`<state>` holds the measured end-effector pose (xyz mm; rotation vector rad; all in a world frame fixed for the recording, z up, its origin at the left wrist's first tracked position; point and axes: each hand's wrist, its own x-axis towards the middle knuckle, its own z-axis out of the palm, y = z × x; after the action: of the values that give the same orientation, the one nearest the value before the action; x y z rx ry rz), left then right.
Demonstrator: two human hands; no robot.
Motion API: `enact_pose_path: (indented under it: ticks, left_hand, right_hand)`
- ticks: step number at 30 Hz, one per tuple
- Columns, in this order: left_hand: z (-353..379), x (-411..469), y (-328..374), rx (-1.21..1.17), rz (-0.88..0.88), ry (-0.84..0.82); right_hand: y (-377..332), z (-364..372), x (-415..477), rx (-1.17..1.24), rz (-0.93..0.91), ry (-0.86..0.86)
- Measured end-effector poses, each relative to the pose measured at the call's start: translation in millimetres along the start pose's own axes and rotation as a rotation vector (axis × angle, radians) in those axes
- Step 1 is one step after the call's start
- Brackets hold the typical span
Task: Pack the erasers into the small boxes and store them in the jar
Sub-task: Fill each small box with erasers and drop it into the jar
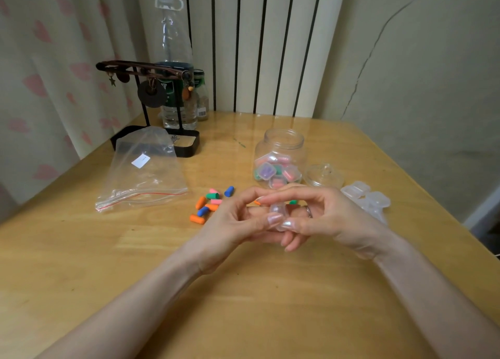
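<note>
You are gripping one small box (276,209) between your left hand (232,219) and right hand (327,212) over the bench (243,291). Several filled boxes (266,170) are sitting in the jar (284,137); loose erasers (209,203) and empty boxes (365,196) are waiting nearby.

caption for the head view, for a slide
Left hand and right hand hold a clear box; loose erasers beside, open jar behind.
</note>
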<state>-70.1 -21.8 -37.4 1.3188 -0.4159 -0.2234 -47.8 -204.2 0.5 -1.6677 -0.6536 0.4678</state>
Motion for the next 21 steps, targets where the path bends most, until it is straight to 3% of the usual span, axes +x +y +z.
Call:
enact_pose_path:
  ticks: [14,21]
  left_hand:
    - [2,2,3,-0.068,0.018,0.095]
    - [-12,2,19,-0.306,-0.135,0.045]
  right_hand:
    - [1,6,3,0.009,-0.083,0.072]
    - [17,-16,6,0.120,-0.003,0.410]
